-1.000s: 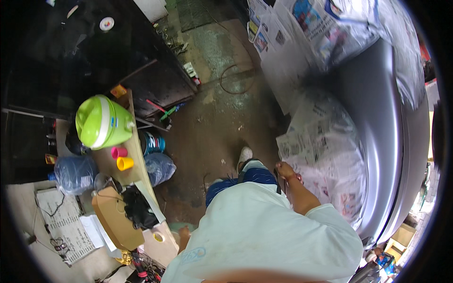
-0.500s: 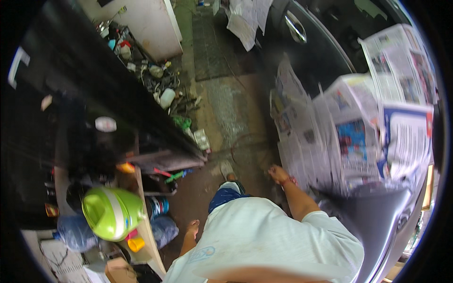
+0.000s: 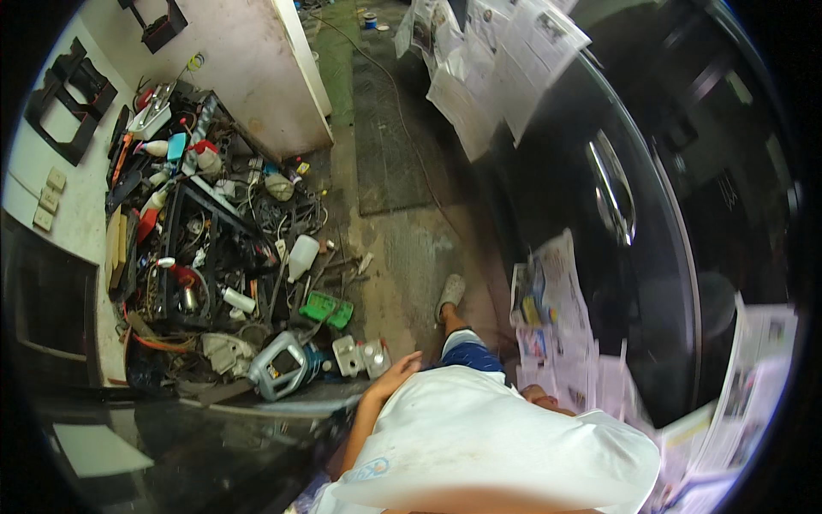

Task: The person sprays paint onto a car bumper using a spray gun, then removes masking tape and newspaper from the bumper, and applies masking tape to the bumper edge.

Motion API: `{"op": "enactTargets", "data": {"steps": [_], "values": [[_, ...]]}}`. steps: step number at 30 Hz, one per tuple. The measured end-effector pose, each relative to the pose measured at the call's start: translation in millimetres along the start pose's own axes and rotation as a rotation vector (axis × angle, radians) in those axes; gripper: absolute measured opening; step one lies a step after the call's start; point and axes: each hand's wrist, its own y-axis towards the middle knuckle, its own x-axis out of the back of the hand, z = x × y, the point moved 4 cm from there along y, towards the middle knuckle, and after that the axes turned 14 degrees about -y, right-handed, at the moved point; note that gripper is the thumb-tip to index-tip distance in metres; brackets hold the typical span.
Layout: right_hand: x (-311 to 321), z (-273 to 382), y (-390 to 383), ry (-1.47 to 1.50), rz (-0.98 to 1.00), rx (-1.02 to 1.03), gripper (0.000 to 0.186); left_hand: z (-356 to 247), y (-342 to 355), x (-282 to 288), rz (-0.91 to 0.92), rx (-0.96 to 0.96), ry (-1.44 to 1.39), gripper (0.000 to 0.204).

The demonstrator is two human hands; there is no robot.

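My left hand swings in front of my white shirt, fingers stretched out and holding nothing. Closest to it on the floor is a pale two-part plastic piece. A grey-blue jug lies farther left. My right hand shows only in part beside the shirt, its fingers hidden. Newspaper sheets on the lower side of a dark car are nearest to that hand. Above them is the car's chrome door handle. One foot in a light clog is forward on the floor.
A cluttered rack of bottles and tools stands along the left wall. A green case and a white jug lie at its edge. A cable runs along the floor. More newspaper hangs off the car ahead.
I have moved forward between the car and the left side. The dark panel and green container have left view; the cluttered rack and door handle are nearer. My left hand has swung forward.
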Motion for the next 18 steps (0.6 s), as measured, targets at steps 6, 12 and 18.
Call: {"op": "enactTargets", "data": {"steps": [6, 12, 18], "values": [[295, 87, 221, -0.034, 0.145, -0.004, 0.051, -31, 139, 124, -0.776, 0.109, -0.307, 0.057], [691, 271, 320, 0.31, -0.627, 0.383, 0.05, -103, 164, 166, -0.721, 0.359, 0.353, 0.053], [898, 392, 401, 0.341, -0.708, 0.488, 0.045, -186, 268, 215, -0.701, 0.459, 0.358, 0.052]]}}
